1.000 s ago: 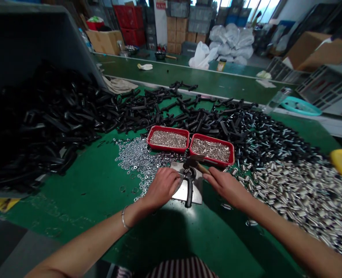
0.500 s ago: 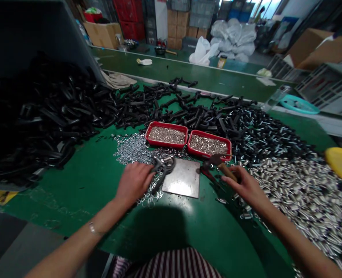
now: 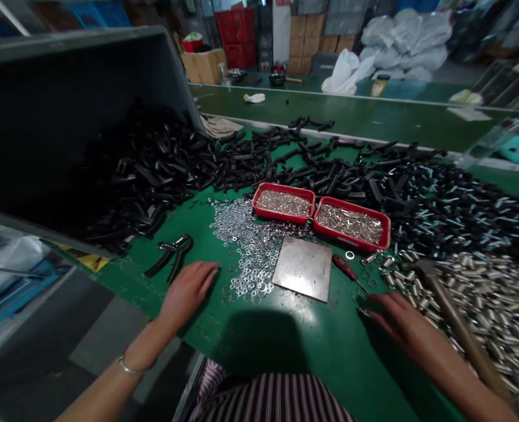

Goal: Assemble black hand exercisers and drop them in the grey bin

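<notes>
My left hand [image 3: 191,288] is over the green table with its fingers stretched out, left of a spread of small metal washers [image 3: 253,252]. Beyond it lie pliers [image 3: 174,255] with dark handles, apart from the fingers. A square metal plate [image 3: 304,268] lies flat in the middle. To its right is a red-handled screwdriver [image 3: 344,266], its shaft pointing towards my right hand [image 3: 395,316]. That hand is low over the table, fingers apart, close to a tiny metal piece. A wooden-handled hammer [image 3: 455,316] rests on a heap of metal cylinders [image 3: 492,299], partly beside my right forearm.
Two red trays of small metal parts, the left tray [image 3: 283,218] and the right tray [image 3: 351,244], stand behind the plate. Black parts [image 3: 145,170] spill from a tipped grey bin [image 3: 171,76]. Black pieces with metal pins [image 3: 465,205] lie at right.
The pliers have gone from beside the plate to the left, and my left hand has let go of them. The hammer now lies at the right, out of my right hand. The view has swung left.
</notes>
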The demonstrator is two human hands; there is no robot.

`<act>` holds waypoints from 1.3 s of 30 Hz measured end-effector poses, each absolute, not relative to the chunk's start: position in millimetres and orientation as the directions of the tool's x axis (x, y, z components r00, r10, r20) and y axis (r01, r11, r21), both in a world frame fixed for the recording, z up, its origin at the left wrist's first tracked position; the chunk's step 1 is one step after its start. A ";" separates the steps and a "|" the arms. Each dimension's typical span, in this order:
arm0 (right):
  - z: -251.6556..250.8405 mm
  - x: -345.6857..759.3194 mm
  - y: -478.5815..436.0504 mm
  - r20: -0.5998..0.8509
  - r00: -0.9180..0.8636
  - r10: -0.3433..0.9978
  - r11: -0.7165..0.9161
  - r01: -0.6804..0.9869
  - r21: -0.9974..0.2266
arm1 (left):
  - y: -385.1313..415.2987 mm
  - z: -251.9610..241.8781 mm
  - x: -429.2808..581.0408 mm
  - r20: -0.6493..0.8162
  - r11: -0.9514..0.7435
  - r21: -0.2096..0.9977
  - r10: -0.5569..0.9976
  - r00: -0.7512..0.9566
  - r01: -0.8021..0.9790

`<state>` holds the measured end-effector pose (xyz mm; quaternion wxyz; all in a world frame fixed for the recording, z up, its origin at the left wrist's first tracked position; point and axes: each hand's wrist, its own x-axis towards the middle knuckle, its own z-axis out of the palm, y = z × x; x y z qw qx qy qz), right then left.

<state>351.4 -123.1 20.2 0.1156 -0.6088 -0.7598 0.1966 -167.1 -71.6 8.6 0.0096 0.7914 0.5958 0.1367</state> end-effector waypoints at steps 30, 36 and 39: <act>5.1 132.9 -56.1 -0.256 -0.268 0.929 -0.342 -0.354 -0.871 | 19.6 -11.6 -138.4 0.206 -0.174 0.248 0.971 0.124 0.953; -0.4 138.3 -42.0 -0.217 -0.252 0.943 -0.308 -0.418 -0.855 | 3.4 1.0 -131.0 0.222 -0.242 0.736 0.968 0.112 0.632; 3.8 144.1 -37.4 -0.221 -0.235 0.947 -0.296 -0.364 -0.883 | -10.5 7.9 -94.4 0.078 -0.128 0.937 0.984 0.163 0.326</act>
